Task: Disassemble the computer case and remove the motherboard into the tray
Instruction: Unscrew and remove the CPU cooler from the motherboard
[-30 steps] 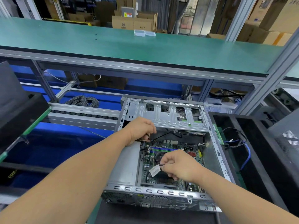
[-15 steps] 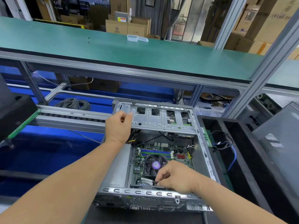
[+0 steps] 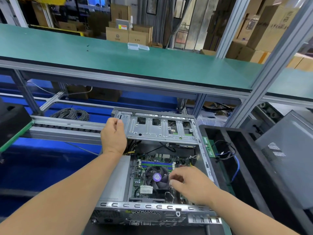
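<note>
An open grey computer case lies flat in front of me. Inside it sits the green motherboard with a round black fan and a white label. A silver drive cage spans the far end of the case. My left hand grips the cage's left end. My right hand hovers over the board just right of the fan, fingers loosely curled and blurred; nothing shows in it. The black tray stands right of the case and holds a green memory stick and blue and black cables.
A grey perforated side panel leans at the far right. A coil of grey cable lies behind the roller rail at the left. A black bin sits at the left edge. A green shelf runs overhead.
My left hand left the board area and took hold of the drive cage's left end. My right hand let go of the labelled cable near the fan and moved slightly right.
</note>
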